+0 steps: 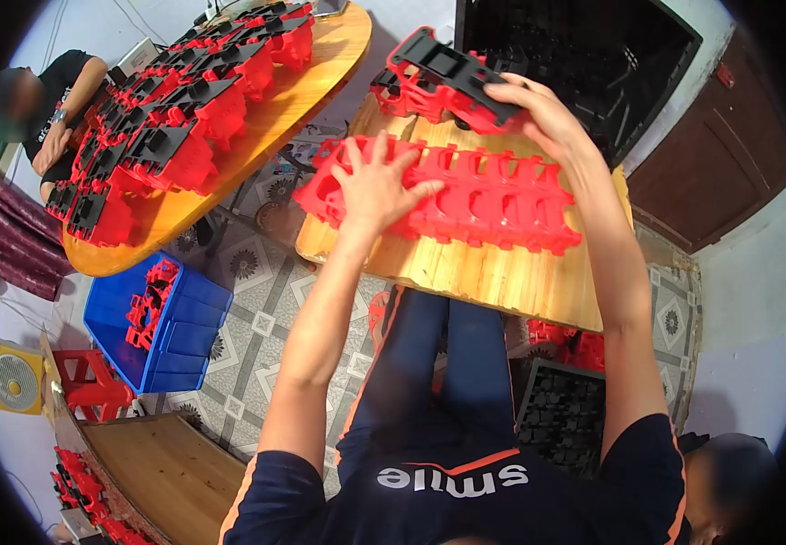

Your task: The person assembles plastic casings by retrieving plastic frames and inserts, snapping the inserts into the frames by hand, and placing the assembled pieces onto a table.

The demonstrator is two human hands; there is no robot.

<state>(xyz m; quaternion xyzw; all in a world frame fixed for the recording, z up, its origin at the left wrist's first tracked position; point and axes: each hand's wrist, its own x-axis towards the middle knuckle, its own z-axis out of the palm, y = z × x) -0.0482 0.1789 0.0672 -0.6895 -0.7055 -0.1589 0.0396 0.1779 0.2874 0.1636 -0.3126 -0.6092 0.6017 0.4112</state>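
Observation:
My left hand (377, 186) lies with fingers spread on a row of red plastic shells (493, 195), which sit side by side on the wooden table (429, 268) in front of me. The shells have rounded cutouts and notched edges. Beyond them, my right hand (543, 113) grips the near right end of a red plastic assembly with a black top plate (447, 77). Its fingers rest on the black plate; the thumb is mostly hidden. Another black-and-red piece (388, 86) shows partly behind that assembly.
A large black tray of black parts (584, 64) stands behind the table. On the left, an oval table (320, 73) bears many red-and-black assemblies; a person (61, 109) sits beside it. A blue bin (184, 336) holds red parts. Another black crate (561, 418) stands by my legs.

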